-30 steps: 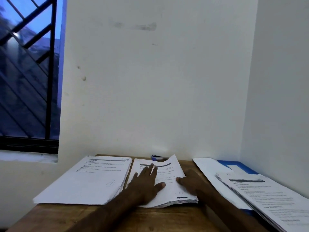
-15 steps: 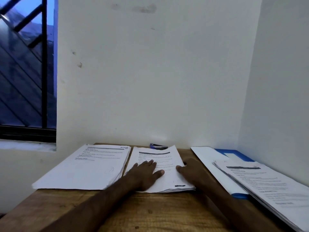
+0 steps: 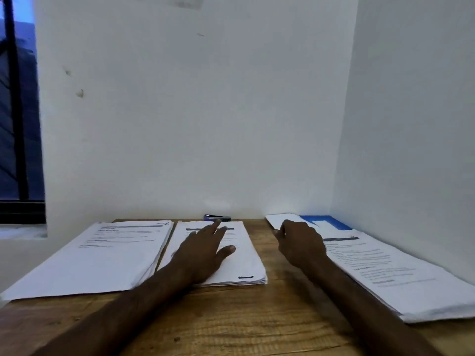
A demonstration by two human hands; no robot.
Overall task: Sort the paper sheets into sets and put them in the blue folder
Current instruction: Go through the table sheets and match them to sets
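Paper sheets point(image 3: 380, 268) cover blue folder point(image 3: 331, 222) | left fingers point(image 3: 213, 226) flat on middle stack point(image 3: 244, 260) | right fingers point(image 3: 293, 227) curled, grip unclear

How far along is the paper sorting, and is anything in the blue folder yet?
Looks done: three separate stacks: left stack, middle stack, and right stack, which lies on the blue folder. In hand: the left hand rests flat on the middle stack; the right hand hovers beside the folder, holding nothing. Left: the other two stacks are outside the folder.
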